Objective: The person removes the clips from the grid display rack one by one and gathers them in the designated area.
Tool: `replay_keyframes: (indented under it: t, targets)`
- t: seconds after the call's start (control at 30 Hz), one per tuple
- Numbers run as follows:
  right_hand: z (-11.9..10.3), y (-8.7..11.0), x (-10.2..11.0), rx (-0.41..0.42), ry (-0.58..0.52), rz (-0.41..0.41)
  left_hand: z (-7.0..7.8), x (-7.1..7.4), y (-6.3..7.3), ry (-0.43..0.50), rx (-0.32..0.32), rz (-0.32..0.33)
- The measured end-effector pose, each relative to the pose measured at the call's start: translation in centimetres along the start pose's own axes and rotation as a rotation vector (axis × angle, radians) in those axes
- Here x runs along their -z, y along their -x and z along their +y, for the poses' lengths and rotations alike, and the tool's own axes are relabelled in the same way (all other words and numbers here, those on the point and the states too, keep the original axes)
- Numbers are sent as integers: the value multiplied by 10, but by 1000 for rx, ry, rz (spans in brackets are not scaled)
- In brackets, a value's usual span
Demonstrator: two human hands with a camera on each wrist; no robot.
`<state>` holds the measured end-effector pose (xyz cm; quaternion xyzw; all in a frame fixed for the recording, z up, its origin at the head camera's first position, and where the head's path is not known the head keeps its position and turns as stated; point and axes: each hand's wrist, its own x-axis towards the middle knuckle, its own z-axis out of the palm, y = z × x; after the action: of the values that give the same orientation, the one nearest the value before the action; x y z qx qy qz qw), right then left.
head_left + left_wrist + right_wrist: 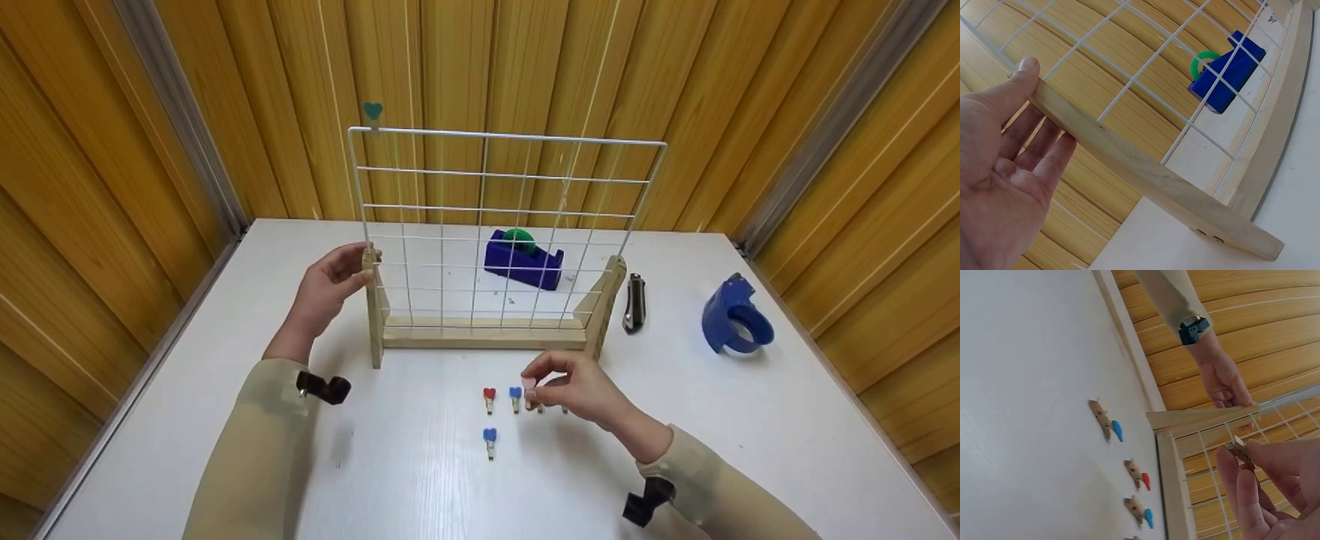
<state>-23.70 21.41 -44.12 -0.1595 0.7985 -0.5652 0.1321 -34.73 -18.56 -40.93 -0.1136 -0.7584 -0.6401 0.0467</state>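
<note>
A white wire grid (510, 136) stands upright in a wooden frame with side posts and a base bar (480, 339). My left hand (321, 289) grips the top of the left wooden post (1151, 169), thumb on one side and fingers on the other. Low over the table in front of the frame, my right hand (589, 386) pinches a small wooden clothespin (1239, 451) with a pale pink heart between thumb and fingertips. Beside it lie a red heart clothespin (489, 399) and a blue one (515, 398); others are partly hidden behind the fingers. Another blue heart clothespin (490, 442) lies nearer.
A green heart clip (373, 112) sits on the grid's top left corner. Behind the grid stands a blue tape dispenser (523, 262) with green tape. To the right lie a utility knife (635, 304) and a blue tape holder (731, 319). Wood-patterned walls enclose the white table (420, 465).
</note>
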Motion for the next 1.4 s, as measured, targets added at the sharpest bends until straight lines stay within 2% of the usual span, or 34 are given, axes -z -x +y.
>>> replay_keyframes:
  t: [0.17,0.43,0.53,0.7,0.8,1.4]
  targets:
    - [22,5,-12,-25,3,-41,-2,0,0,10,4,5]
    - [40,10,-24,-18,154,-33,-3,0,-1,23,-16,-6]
    - [41,12,-26,-49,125,-42,-3,0,-1,20,-19,-8]
    - [41,15,-29,-163,12,-89,-2,0,-1,27,-11,-13]
    - [40,15,-31,-196,-1,-98,-2,0,-1,30,-7,-13]
    - [39,12,-35,-133,168,-112,-2,0,0,12,1,-4]
